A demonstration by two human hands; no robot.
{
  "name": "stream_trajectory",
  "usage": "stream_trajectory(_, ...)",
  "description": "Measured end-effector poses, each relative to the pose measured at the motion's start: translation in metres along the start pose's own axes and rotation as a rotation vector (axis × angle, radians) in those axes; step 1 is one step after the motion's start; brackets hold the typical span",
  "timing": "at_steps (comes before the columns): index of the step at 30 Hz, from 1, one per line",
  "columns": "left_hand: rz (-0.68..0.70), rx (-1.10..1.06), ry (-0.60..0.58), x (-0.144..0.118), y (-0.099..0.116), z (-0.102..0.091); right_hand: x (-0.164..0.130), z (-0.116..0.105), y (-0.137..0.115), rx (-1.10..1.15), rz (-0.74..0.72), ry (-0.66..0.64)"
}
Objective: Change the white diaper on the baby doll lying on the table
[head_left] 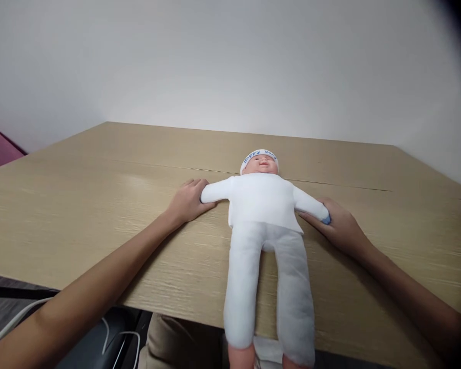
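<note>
Both my forearms run forward, bare, elbows wide, converging inward. My left hand lies palm-down, fingers curled loosely (thumb side hidden). My right hand sits lower and nearer, fingers folded in a light pinch, wrist straight.

white doll, tan woodgrain table, seemingly blue-lettered cap
</note>
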State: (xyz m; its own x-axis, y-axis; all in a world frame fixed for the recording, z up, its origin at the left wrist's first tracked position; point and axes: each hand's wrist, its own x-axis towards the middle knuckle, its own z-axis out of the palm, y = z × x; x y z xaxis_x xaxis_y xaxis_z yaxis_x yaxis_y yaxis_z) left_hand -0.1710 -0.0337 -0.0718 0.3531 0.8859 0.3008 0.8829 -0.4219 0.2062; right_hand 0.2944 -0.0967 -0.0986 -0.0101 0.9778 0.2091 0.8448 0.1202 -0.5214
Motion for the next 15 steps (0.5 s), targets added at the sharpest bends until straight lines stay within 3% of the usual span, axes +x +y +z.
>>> stream_trajectory(7,-0.060,-0.021,0.212,0.039,-0.010,0.017,0.053,0.012,0.012,-0.032,-0.078,0.086)
stream_trajectory(15,-0.068,-0.005,0.208,0.090,-0.034,0.033,0.105,0.019,0.029,-0.170,-0.125,0.192)
